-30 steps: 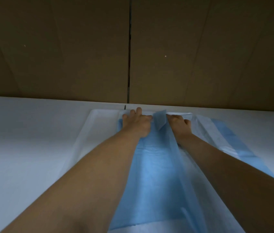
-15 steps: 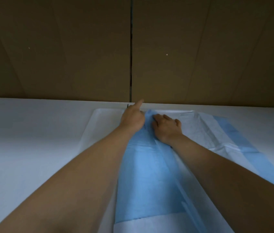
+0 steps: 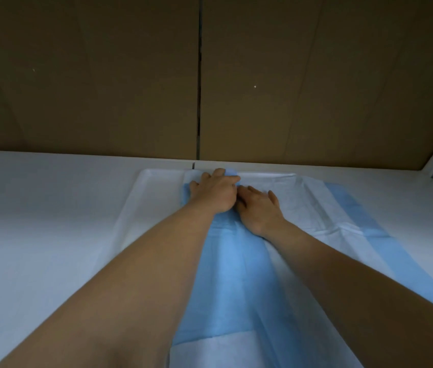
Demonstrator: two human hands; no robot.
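A blue-and-white disposable underpad (image 3: 232, 274) lies on a white worktop (image 3: 37, 221). Its long axis runs from the bottom of the frame up to the centre. At its far end the left hand (image 3: 214, 193) curls round a folded blue flap (image 3: 232, 173). The right hand (image 3: 259, 209) presses flat with fingers spread, just right of the left hand and slightly lower in the frame.
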